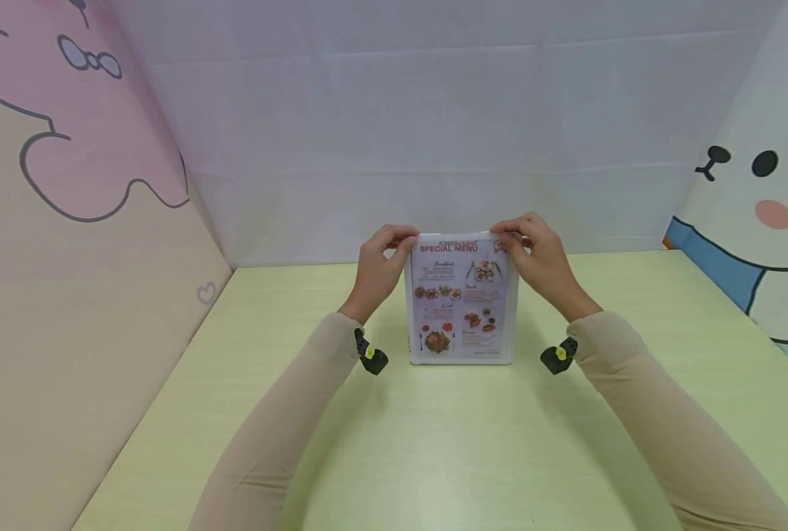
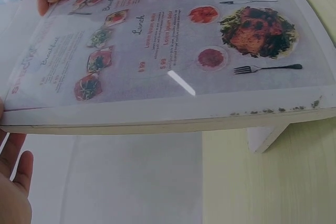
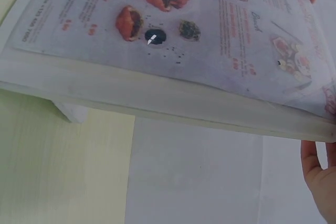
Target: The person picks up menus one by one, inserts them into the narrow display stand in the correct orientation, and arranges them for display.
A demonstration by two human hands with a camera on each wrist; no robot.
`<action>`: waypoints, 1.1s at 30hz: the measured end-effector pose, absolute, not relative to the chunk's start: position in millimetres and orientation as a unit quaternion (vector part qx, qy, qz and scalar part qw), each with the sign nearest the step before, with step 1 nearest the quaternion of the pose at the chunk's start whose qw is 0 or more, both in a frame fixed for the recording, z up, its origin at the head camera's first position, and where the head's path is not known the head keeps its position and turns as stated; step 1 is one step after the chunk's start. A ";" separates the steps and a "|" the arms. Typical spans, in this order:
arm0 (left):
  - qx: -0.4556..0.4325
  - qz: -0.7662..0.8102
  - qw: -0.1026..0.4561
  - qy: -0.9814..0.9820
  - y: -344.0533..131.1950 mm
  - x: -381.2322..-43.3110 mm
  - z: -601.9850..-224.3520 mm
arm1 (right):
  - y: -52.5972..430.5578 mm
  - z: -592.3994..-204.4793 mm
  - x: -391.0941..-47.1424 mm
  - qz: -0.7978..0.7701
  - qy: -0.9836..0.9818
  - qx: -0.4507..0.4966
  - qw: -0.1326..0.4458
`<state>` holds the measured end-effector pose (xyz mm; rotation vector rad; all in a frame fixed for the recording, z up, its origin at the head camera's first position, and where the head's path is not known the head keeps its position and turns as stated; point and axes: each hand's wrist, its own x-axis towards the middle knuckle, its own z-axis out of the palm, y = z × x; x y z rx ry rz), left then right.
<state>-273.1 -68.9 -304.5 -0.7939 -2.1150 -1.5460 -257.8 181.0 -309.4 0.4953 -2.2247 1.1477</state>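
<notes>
A white-framed menu stand (image 1: pixel 463 302) printed "SPECIAL MENU", with food pictures, stands upright on the table. My left hand (image 1: pixel 382 267) pinches its upper left corner, thumb in front. The upper right corner is held by my right hand (image 1: pixel 538 254), also between thumb and fingers. In the left wrist view the menu stand (image 2: pixel 173 40) shows a clear cover with glare, dark scuffs along its side edge and a support foot behind. The right wrist view shows the other side edge of the menu stand (image 3: pixel 173 98). Fingers behind the frame are partly hidden.
The pale yellow-green table (image 1: pixel 447 435) reaches back to a white sheet wall (image 1: pixel 433 133). A side panel with a pink cartoon figure (image 1: pixel 95 162) is at left, one with a white cartoon bear (image 1: pixel 758 214) at right. Both wrists carry small black cameras (image 1: pixel 372 358).
</notes>
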 end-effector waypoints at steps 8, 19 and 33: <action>-0.281 -0.544 0.200 -0.765 -69.5 -270.4 -302.6 | 181.0 -308.6 -255.8 0.435 -0.832 0.193 0.285; -0.253 -0.557 0.179 -0.770 -68.5 -276.4 -309.1 | 179.9 -308.5 -254.9 0.438 -0.831 0.189 0.288; -0.277 -0.537 0.187 -0.775 -76.8 -300.4 -325.6 | 190.4 -306.0 -254.7 0.374 -0.854 0.224 0.285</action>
